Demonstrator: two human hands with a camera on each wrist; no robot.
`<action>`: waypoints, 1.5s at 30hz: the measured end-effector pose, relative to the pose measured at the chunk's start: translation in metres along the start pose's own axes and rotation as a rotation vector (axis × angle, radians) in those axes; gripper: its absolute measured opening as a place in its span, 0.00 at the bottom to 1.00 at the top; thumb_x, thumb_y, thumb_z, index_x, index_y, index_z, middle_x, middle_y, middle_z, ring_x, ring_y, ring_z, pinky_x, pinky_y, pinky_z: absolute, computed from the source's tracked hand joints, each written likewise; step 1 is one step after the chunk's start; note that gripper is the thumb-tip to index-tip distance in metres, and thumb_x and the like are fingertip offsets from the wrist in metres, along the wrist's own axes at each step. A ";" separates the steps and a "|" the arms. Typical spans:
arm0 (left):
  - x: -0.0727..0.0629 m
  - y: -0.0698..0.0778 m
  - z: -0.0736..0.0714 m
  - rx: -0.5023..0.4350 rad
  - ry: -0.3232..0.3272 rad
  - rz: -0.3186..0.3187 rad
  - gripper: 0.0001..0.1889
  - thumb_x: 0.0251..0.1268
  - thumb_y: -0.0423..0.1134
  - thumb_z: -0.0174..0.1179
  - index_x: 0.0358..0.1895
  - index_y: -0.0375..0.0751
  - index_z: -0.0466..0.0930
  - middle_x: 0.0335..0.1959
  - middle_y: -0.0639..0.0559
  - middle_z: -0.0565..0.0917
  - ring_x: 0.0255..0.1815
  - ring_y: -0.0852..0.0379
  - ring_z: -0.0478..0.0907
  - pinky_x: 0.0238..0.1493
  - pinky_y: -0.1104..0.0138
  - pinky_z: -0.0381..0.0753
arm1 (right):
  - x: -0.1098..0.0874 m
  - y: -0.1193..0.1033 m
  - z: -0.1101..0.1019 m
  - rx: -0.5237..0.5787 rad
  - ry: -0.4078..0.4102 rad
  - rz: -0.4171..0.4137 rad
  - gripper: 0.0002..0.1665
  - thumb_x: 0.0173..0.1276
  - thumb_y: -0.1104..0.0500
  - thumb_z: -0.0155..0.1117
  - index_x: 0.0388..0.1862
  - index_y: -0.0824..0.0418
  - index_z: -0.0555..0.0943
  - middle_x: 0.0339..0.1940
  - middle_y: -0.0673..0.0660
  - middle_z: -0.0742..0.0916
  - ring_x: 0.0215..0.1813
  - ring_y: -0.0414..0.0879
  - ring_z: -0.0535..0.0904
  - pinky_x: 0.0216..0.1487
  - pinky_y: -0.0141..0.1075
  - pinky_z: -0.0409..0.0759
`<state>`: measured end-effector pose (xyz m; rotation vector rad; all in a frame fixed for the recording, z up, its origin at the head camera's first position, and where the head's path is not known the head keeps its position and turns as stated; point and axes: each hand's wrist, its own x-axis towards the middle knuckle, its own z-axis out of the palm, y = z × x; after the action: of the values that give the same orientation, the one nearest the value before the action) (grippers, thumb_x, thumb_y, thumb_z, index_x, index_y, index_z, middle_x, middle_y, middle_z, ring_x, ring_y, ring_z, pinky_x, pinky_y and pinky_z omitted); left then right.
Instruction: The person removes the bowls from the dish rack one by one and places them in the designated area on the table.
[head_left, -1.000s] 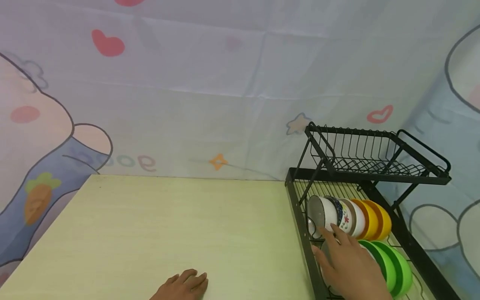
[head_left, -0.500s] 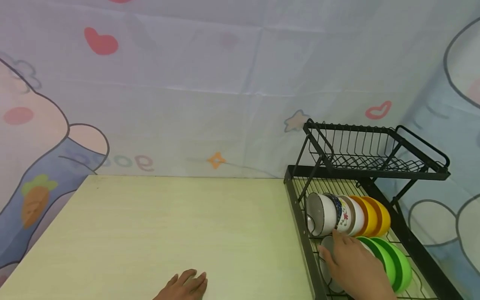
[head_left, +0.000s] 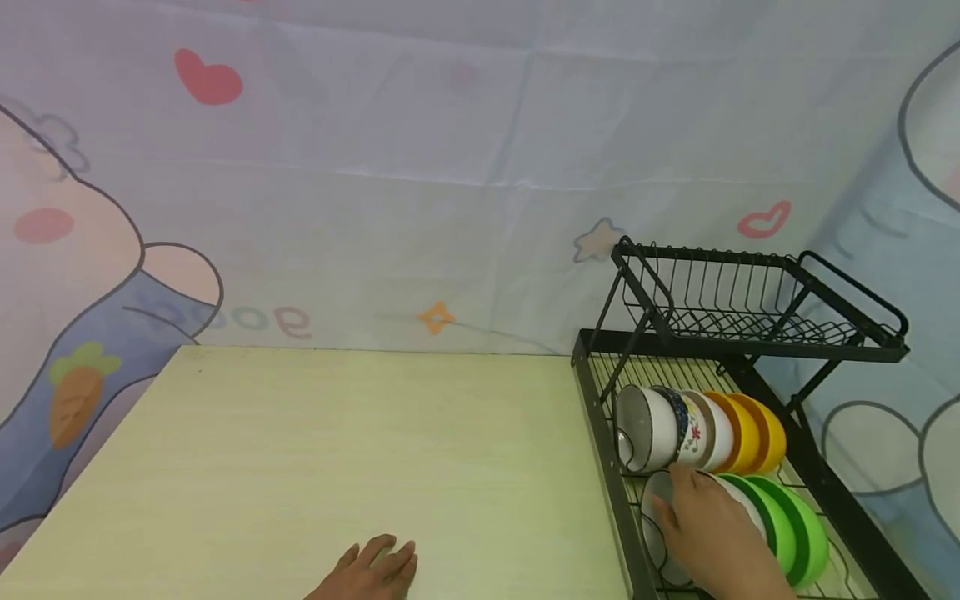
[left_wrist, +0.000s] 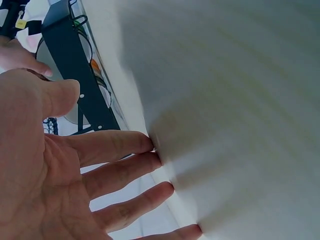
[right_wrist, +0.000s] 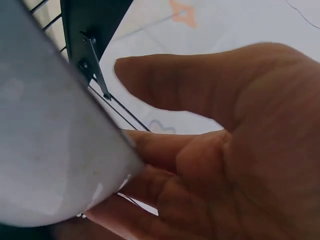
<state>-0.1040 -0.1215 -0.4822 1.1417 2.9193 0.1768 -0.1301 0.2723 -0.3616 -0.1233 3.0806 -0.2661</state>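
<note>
My right hand (head_left: 712,529) is over the near row of bowls in the black dish rack (head_left: 592,417). Its fingers reach behind the rim of a white bowl (right_wrist: 55,150) at that row's left end, while the thumb stands apart from the rim. The same bowl shows a greyish inside in the head view, partly covered by the hand. Two green bowls (head_left: 813,542) stand on edge to its right. On the pale tabletop (head_left: 337,442), my left hand (head_left: 367,575) rests with spread fingers, its fingertips (left_wrist: 192,230) touching the surface and nothing in its grasp.
Behind the right hand, a second row holds a white bowl (head_left: 660,429), patterned and white bowls and two yellow bowls (head_left: 772,437). The rack's upper wire shelf (head_left: 757,308) overhangs the back. A printed cloth (head_left: 420,167) hangs behind the table.
My right hand has drawn back from the far row and lowered onto the near white bowl, its fingers now behind the rim. The left hand has stayed in place.
</note>
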 end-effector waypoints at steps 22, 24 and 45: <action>0.000 -0.003 0.004 0.068 0.084 0.051 0.33 0.68 0.69 0.49 0.57 0.45 0.83 0.58 0.53 0.84 0.56 0.50 0.77 0.40 0.51 0.86 | -0.002 0.009 0.006 -0.027 -0.005 -0.154 0.33 0.61 0.67 0.66 0.64 0.73 0.69 0.59 0.69 0.83 0.55 0.62 0.80 0.59 0.61 0.72; 0.000 -0.004 0.004 0.062 0.088 0.053 0.33 0.68 0.68 0.50 0.57 0.45 0.83 0.58 0.52 0.84 0.56 0.50 0.77 0.40 0.51 0.86 | -0.002 0.010 0.006 -0.025 -0.018 -0.164 0.34 0.60 0.67 0.66 0.65 0.74 0.69 0.60 0.70 0.82 0.57 0.64 0.80 0.60 0.62 0.70; 0.000 -0.005 0.009 0.080 0.145 0.059 0.32 0.69 0.68 0.49 0.56 0.46 0.83 0.57 0.54 0.84 0.55 0.51 0.77 0.39 0.52 0.85 | -0.001 -0.009 -0.002 0.040 -0.090 0.000 0.41 0.51 0.75 0.67 0.68 0.60 0.71 0.51 0.57 0.86 0.59 0.64 0.73 0.39 0.51 0.80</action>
<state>-0.1067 -0.1240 -0.4918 1.2795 3.0458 0.1511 -0.1290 0.2640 -0.3577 -0.1294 2.9843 -0.3132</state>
